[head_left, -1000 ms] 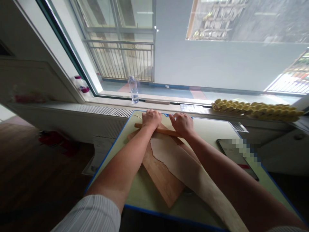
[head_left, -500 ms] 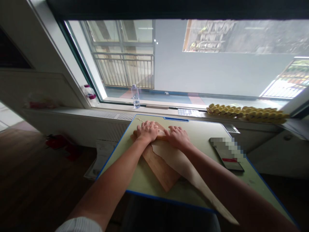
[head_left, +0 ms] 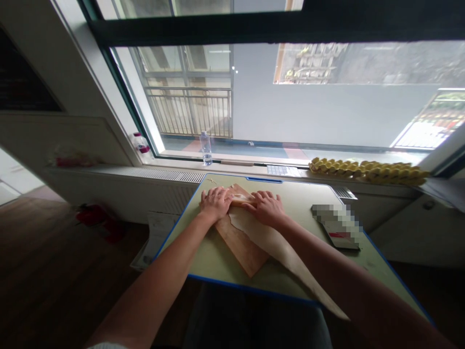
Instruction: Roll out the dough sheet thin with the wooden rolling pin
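Note:
A wooden rolling pin [head_left: 240, 203] lies across a long flattened sheet of dough [head_left: 265, 237]. My left hand [head_left: 216, 201] is curled over the pin's left part. Over its right part rests my right hand [head_left: 268, 207], thumb toward the middle and fingers bent down. Beneath the dough is a wooden board [head_left: 244, 249], set at an angle on the table. The sheet runs off the board to the lower right, past the table's near edge, partly hidden by my right forearm. Some pale dough shows just beyond the pin between my hands.
The blue-edged table [head_left: 203, 259] stands against a windowsill. A phone [head_left: 336, 228], partly pixelated, lies on its right side. Along the sill are yellow egg trays [head_left: 363, 169], a clear bottle [head_left: 205, 149] and a pink-capped bottle [head_left: 141, 145]. A red object [head_left: 92, 214] sits low at left.
My left hand has shifted left, widening the gap between my hands, so more of the pin shows. My right hand stays near its place. The camera view has tilted up slightly.

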`<state>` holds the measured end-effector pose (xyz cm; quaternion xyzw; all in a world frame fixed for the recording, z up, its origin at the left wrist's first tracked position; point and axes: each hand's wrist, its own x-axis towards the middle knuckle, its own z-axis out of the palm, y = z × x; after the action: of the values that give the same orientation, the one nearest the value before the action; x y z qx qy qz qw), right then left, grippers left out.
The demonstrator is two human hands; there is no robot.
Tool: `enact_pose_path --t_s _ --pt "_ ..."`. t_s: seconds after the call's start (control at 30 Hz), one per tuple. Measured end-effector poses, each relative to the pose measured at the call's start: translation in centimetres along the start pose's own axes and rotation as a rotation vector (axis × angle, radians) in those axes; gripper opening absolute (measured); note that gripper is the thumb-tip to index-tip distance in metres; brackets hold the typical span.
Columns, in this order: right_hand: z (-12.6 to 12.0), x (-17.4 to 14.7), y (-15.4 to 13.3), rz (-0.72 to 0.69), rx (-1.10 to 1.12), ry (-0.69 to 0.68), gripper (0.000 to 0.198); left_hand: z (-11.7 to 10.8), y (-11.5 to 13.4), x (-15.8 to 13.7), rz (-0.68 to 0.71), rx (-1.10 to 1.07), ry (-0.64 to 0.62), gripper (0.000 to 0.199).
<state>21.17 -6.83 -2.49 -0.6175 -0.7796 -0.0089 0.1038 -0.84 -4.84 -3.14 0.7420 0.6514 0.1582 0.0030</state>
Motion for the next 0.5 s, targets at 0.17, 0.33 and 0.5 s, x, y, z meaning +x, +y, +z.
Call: enact_pose_path --t_s 0.17,0.33,0.5 --pt "0.1 1.5 0.0 0.086 0.009 -0.024 0.081 0.4 0.5 2.3 -0.03 0.02 -0.036 0.051" --pt "0.3 3.3 0.8 0.137 0.04 -0.029 0.084 0.9 1.0 4.6 -0.031 0.026 -0.021 0.048" --pt "0.2 5.3 2.0 0.116 0.029 -0.099 0.069 1.5 1.3 7.0 -0.035 0.033 -0.048 0.051"
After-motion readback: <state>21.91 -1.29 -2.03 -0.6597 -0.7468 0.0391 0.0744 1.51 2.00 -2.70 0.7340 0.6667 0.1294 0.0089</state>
